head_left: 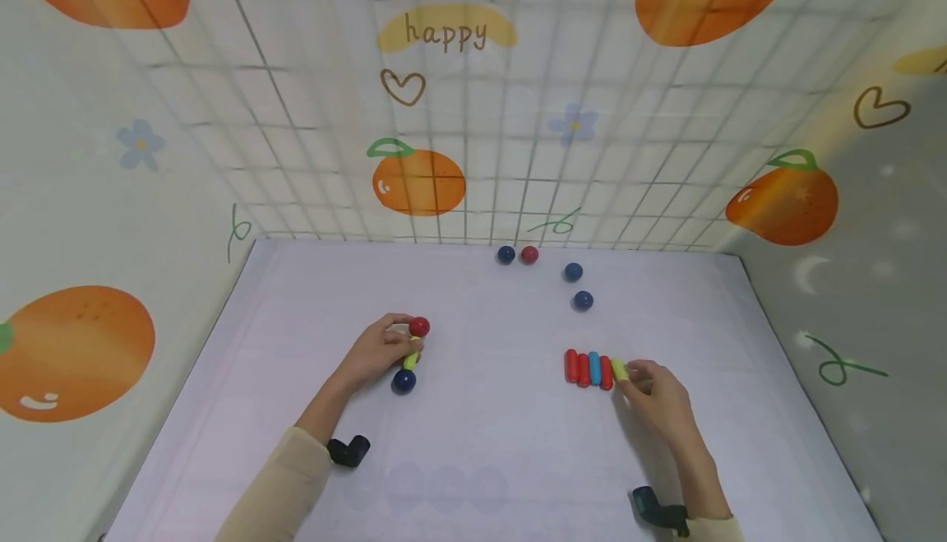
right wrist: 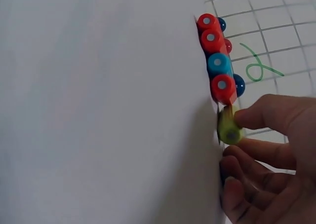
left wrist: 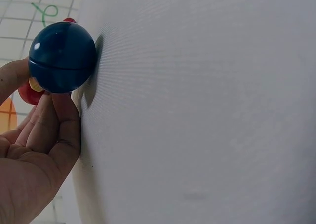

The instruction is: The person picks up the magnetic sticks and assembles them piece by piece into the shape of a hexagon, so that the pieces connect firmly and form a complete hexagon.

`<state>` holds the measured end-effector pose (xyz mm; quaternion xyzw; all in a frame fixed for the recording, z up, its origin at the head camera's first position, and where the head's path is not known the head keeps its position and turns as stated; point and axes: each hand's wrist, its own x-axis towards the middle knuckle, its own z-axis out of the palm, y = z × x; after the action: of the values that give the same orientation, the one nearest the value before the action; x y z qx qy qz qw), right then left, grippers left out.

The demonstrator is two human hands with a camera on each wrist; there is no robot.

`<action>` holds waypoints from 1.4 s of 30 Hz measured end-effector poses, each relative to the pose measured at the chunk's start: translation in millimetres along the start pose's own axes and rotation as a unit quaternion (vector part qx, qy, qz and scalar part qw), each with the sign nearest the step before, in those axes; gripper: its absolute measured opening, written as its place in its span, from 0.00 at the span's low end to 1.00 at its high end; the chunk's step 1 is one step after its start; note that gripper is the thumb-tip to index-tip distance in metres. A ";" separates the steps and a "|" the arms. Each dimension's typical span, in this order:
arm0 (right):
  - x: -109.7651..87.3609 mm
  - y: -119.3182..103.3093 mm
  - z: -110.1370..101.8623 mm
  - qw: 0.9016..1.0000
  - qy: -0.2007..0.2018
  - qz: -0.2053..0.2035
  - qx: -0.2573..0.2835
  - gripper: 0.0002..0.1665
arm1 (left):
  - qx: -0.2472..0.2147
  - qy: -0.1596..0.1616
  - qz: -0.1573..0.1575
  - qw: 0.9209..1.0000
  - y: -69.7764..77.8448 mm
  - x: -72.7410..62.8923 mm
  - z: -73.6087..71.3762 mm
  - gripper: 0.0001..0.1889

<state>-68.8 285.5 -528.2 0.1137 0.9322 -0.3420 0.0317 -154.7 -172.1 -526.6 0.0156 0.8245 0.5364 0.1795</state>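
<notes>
My left hand (head_left: pixel 376 353) grips a yellow-green rod (head_left: pixel 411 359) that has a red ball (head_left: pixel 419 326) at its far end and a dark blue ball (head_left: pixel 404 382) at its near end. In the left wrist view the blue ball (left wrist: pixel 61 56) covers most of the rod. With thumb and fingers, my right hand (head_left: pixel 661 400) pinches another yellow-green rod (right wrist: pixel 230 128) at the right end of a row of short rods. That row, side by side, has red rods (head_left: pixel 571 366) and one light blue rod (head_left: pixel 595 368).
Toward the back of the white table (head_left: pixel 473 443) lie a dark blue ball (head_left: pixel 506 255), a red ball (head_left: pixel 529 255) and two more blue balls (head_left: pixel 583 301). A patterned cloth (head_left: pixel 473 131) hangs behind the table, and similar cloth walls stand at both sides.
</notes>
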 end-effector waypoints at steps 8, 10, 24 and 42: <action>-0.4 2.2 0.2 0.999 0.034 -0.005 -0.042 0.21 | -0.003 0.000 0.002 1.000 2.0 -1.1 0.1 0.30; -0.9 2.3 0.0 0.998 0.035 -0.004 -0.042 0.21 | -0.002 0.000 0.002 1.000 1.9 -0.9 0.0 0.30; 1.0 -2.9 -7.9 0.999 0.046 0.022 0.006 0.19 | 0.003 0.002 -0.002 1.000 0.5 1.2 0.9 0.30; 27.3 -50.5 5.4 0.995 0.003 -0.049 0.090 0.19 | 0.002 0.004 -0.002 1.000 0.0 1.8 0.6 0.29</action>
<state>-107.2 249.9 -504.2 0.0711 0.9024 -0.4250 0.0015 -156.1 -171.3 -527.3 0.0124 0.8265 0.5343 0.1768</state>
